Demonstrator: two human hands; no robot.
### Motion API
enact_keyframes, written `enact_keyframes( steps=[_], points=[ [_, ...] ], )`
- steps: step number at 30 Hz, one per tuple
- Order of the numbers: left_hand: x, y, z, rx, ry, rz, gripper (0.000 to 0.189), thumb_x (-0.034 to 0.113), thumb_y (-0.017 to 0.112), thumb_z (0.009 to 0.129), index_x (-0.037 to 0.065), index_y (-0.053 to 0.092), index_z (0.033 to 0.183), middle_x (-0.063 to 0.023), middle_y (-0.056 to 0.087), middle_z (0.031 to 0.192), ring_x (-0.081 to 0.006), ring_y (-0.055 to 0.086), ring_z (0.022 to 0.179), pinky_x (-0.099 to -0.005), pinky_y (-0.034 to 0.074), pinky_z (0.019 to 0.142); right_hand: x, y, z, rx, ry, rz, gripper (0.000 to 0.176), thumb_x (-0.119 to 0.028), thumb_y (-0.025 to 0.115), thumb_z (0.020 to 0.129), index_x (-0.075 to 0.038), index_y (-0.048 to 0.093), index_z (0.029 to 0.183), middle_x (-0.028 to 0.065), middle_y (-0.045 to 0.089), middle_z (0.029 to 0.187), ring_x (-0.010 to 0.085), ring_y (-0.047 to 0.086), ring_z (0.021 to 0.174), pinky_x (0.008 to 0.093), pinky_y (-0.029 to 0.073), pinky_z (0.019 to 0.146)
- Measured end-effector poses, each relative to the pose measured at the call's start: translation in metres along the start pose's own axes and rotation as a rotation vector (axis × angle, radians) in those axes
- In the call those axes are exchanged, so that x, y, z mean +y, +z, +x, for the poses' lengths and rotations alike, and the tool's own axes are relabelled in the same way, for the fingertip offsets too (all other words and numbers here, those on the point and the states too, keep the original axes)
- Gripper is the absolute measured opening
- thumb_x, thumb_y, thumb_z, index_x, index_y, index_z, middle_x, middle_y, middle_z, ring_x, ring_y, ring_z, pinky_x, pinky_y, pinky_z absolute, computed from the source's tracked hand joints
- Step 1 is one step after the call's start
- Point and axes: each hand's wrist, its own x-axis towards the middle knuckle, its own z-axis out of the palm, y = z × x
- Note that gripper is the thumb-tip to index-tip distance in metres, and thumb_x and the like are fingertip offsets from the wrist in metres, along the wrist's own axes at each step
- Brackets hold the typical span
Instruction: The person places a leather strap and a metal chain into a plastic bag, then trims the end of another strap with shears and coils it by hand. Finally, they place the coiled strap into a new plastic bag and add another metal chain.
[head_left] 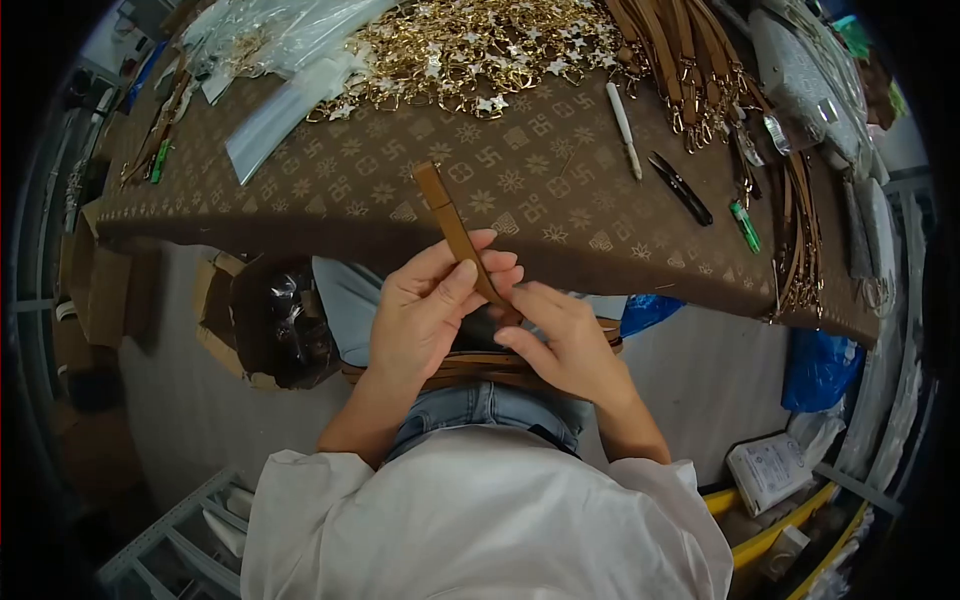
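A brown leather strap [452, 225] is held up in front of me, its upper end tilted left above the table edge. My left hand [432, 305] pinches it between thumb and fingers near the middle. At the strap's lower end, my right hand [562, 335] has its fingers curled against it; the fingertips and the exact grip are partly hidden. More brown straps [500, 370] lie across my lap below both hands.
On the patterned tablecloth [350, 190] lie a heap of gold star clasps [470, 50], plastic bags [275, 110], a white pen-like tool [622, 125], black snips [682, 188], a green lighter-like item [745, 226] and hanging straps [690, 60]. A cardboard box [215, 320] stands lower left.
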Motion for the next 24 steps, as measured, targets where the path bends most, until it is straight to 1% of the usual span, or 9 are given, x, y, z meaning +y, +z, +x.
enact_keyframes(
  steps=[2, 5, 6, 8, 9, 12, 14, 17, 24],
  points=[
    [0.000, -0.004, -0.001, -0.009, 0.018, 0.028, 0.026, 0.004, 0.046, 0.091, -0.002, 0.051, 0.117, -0.0138, 0.060, 0.101, -0.0257, 0.059, 0.099, -0.0368, 0.049, 0.086, 0.008, -0.001, -0.002, -0.094, 0.051, -0.074, 0.019, -0.008, 0.065, 0.078, 0.002, 0.057, 0.092, 0.0135, 0.055, 0.072, 0.0284, 0.057, 0.065, 0.0333, 0.045, 0.056],
    [0.003, -0.019, -0.001, -0.109, 0.164, -0.018, 0.018, 0.003, 0.053, 0.088, 0.000, 0.055, 0.105, -0.0132, 0.060, 0.100, -0.0278, 0.059, 0.100, -0.0383, 0.050, 0.086, 0.014, -0.007, -0.002, 0.224, -0.081, -0.464, 0.018, -0.001, 0.062, 0.075, 0.000, 0.059, 0.093, 0.0133, 0.052, 0.070, 0.0265, 0.052, 0.058, 0.0327, 0.041, 0.051],
    [0.007, -0.022, 0.003, -0.133, 0.240, 0.002, 0.015, 0.004, 0.057, 0.086, 0.001, 0.055, 0.100, -0.0129, 0.059, 0.100, -0.0285, 0.058, 0.101, -0.0381, 0.051, 0.086, 0.012, -0.009, -0.004, 0.221, -0.079, -0.461, 0.018, -0.001, 0.062, 0.075, 0.000, 0.059, 0.093, 0.0133, 0.052, 0.070, 0.0265, 0.052, 0.058, 0.0327, 0.041, 0.051],
    [0.014, -0.023, 0.004, -0.128, 0.319, 0.082, 0.016, 0.008, 0.065, 0.080, 0.002, 0.055, 0.090, -0.0122, 0.057, 0.102, -0.0303, 0.056, 0.105, -0.0375, 0.051, 0.086, 0.007, -0.016, -0.006, 0.399, -0.002, -0.417, 0.023, 0.001, 0.061, 0.073, -0.001, 0.060, 0.096, 0.0108, 0.049, 0.070, 0.0217, 0.048, 0.055, 0.0302, 0.038, 0.050],
    [0.017, -0.026, 0.004, -0.129, 0.317, 0.078, 0.016, 0.008, 0.065, 0.080, 0.002, 0.055, 0.090, -0.0122, 0.057, 0.102, -0.0303, 0.056, 0.105, -0.0375, 0.051, 0.086, 0.003, -0.020, -0.010, 0.383, -0.032, -0.383, 0.026, 0.000, 0.063, 0.073, 0.000, 0.061, 0.099, 0.0076, 0.048, 0.072, 0.0158, 0.045, 0.054, 0.0264, 0.035, 0.048],
    [0.019, -0.033, 0.005, -0.156, 0.176, 0.084, 0.015, 0.003, 0.066, 0.077, 0.003, 0.055, 0.087, -0.0119, 0.057, 0.101, -0.0313, 0.056, 0.106, -0.0408, 0.049, 0.089, -0.006, -0.035, -0.015, 0.244, -0.079, -0.132, 0.022, -0.005, 0.066, 0.073, 0.002, 0.062, 0.094, 0.0057, 0.048, 0.069, 0.0124, 0.044, 0.055, 0.0242, 0.032, 0.047],
    [0.017, -0.037, 0.005, -0.291, 0.213, -0.015, 0.021, -0.007, 0.065, 0.073, 0.005, 0.054, 0.086, -0.0105, 0.057, 0.096, -0.0319, 0.056, 0.106, -0.0441, 0.046, 0.092, 0.001, -0.035, -0.022, 0.248, -0.111, -0.094, 0.020, -0.008, 0.067, 0.074, 0.002, 0.063, 0.090, 0.0054, 0.048, 0.068, 0.0118, 0.044, 0.056, 0.0236, 0.031, 0.047],
    [0.017, -0.037, 0.004, -0.305, 0.178, -0.086, 0.029, -0.015, 0.061, 0.069, 0.005, 0.052, 0.087, -0.0093, 0.057, 0.093, -0.0318, 0.056, 0.106, -0.0457, 0.044, 0.095, -0.002, -0.034, -0.026, 0.270, -0.127, -0.049, 0.016, -0.010, 0.068, 0.075, 0.002, 0.064, 0.084, 0.0050, 0.049, 0.065, 0.0113, 0.043, 0.055, 0.0234, 0.030, 0.046],
    [0.017, -0.031, 0.004, -0.339, 0.158, -0.101, 0.032, -0.016, 0.060, 0.068, 0.006, 0.051, 0.089, -0.0090, 0.057, 0.093, -0.0317, 0.056, 0.107, -0.0453, 0.044, 0.094, -0.009, -0.041, -0.029, 0.278, -0.087, -0.009, 0.013, -0.010, 0.069, 0.075, 0.002, 0.063, 0.078, 0.0040, 0.049, 0.062, 0.0113, 0.043, 0.053, 0.0236, 0.029, 0.046]
  ],
)
